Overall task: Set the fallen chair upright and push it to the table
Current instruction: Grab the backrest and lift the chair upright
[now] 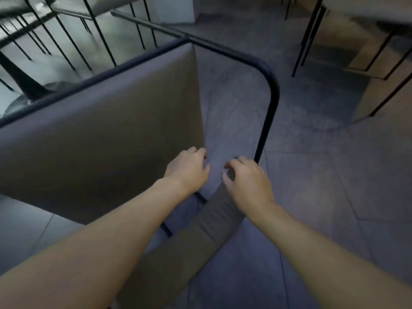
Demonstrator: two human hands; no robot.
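Observation:
The fallen chair (100, 134) lies on its side on the grey tiled floor, a large grey-brown padded panel standing on edge in front of me. Its black tube frame (270, 94) loops around to the right. A second padded part (200, 237) runs down between my arms. My left hand (189, 170) sits at the panel's lower right corner, fingers curled over the edge. My right hand (247, 184) hovers just right of it, fingers bent and apart, close to the lower end of the black tube and holding nothing.
A table's black pedestal base (24, 83) stands at the upper left among several thin black chair legs (98, 34). More chair legs (305, 41) and another table stand at the upper right. Open floor (323, 175) lies to my right.

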